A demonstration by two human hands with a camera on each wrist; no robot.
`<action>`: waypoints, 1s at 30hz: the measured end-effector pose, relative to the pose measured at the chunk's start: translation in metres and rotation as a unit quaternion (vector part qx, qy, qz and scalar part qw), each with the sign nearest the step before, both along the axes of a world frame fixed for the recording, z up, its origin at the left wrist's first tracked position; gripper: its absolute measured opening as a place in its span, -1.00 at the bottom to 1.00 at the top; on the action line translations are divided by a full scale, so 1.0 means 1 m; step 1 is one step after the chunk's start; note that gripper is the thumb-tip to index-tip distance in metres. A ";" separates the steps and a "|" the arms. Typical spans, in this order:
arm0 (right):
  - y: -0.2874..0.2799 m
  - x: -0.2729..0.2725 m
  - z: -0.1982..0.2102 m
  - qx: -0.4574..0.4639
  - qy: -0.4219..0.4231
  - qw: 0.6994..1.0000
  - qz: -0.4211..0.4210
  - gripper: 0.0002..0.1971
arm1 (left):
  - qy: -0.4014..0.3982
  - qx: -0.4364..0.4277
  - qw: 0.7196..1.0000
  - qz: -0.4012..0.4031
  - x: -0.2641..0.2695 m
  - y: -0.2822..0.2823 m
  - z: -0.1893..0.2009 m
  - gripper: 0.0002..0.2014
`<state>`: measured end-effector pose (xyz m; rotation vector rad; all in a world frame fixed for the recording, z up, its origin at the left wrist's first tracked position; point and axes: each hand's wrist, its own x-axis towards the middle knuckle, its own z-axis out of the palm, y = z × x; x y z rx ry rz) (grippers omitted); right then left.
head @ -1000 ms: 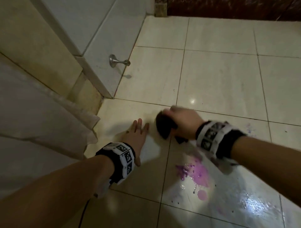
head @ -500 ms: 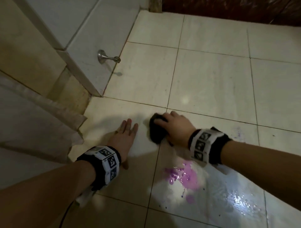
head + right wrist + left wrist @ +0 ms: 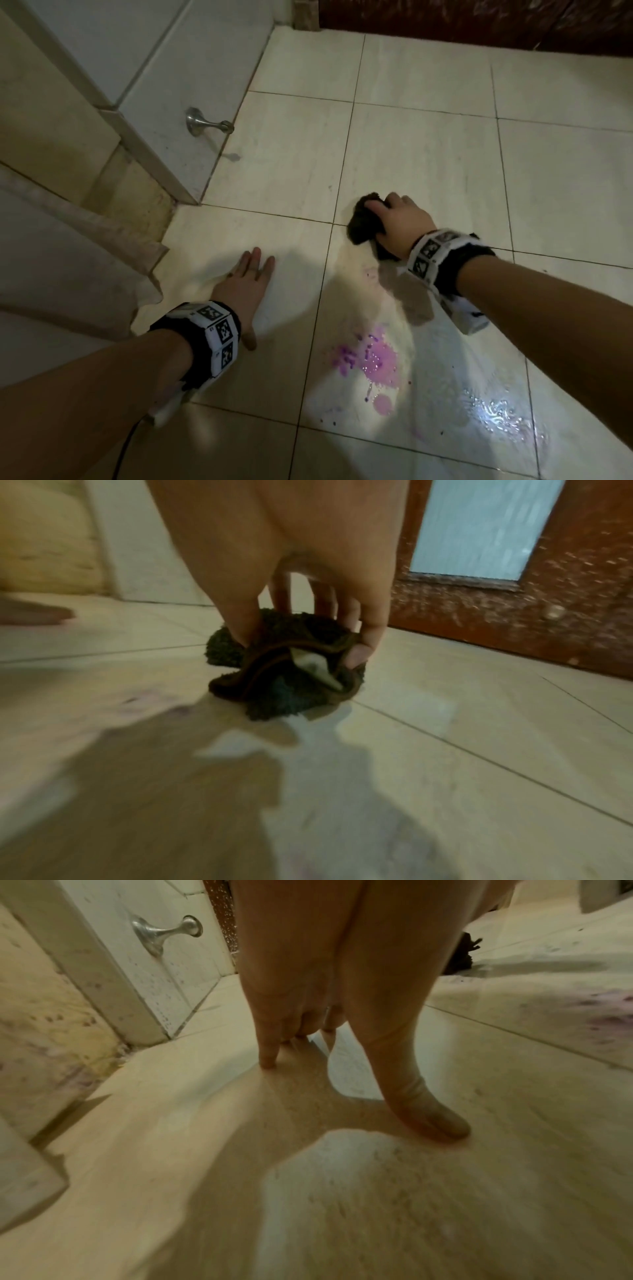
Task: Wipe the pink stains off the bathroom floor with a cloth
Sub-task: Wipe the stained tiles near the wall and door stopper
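1. Head view: right hand [image 3: 399,222] is curled round a dark bunched cloth [image 3: 363,222], pressing it to the tiled floor [image 3: 428,154] on a grout line. Pink stain [image 3: 375,359] lies at 6 o'clock from the cloth, well apart and untouched, with a small pink blob [image 3: 382,404] just below. A wet sheen [image 3: 493,414] sits at 4 o'clock from the stain. Left hand [image 3: 245,291] lies flat, fingers straight, at 8 o'clock from the cloth.
2. Left wrist view: fingers [image 3: 270,1053] rest straight on the tile, holding nothing; door stopper [image 3: 161,934] at 11 o'clock.
3. Right wrist view: fingertips [image 3: 359,653] pinch the cloth's folds; blurry.
4. Step, as I judge it: mid-wipe, cloth off target. The next move calls for dragging the cloth toward 6 o'clock onto the stain, pressure kept on.
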<state>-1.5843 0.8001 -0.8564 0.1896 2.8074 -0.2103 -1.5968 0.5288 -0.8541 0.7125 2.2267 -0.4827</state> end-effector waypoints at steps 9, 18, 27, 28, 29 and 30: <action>-0.069 0.138 -0.003 -0.103 -0.016 0.957 0.272 -0.27 | 0.004 -0.003 1.000 0.000 0.002 0.002 0.006 0.41; 0.006 0.051 0.010 -0.035 0.038 0.999 -0.014 -0.41 | -0.028 0.042 0.997 -0.056 0.049 0.000 0.004 0.26; -0.088 0.135 0.001 -0.106 -0.041 0.975 0.190 -0.27 | -0.023 0.044 0.996 -0.069 0.046 -0.001 0.007 0.26; -0.097 0.147 0.002 -0.087 -0.057 0.964 0.246 -0.23 | -0.022 0.049 0.996 -0.067 0.046 -0.002 0.007 0.26; -0.102 0.155 0.002 -0.089 -0.075 0.955 0.274 -0.21 | -0.021 0.052 0.996 -0.067 0.046 -0.003 0.006 0.26; -0.102 0.154 0.007 -0.094 -0.101 0.952 0.274 -0.25 | -0.018 0.055 0.996 -0.069 0.046 -0.005 0.006 0.26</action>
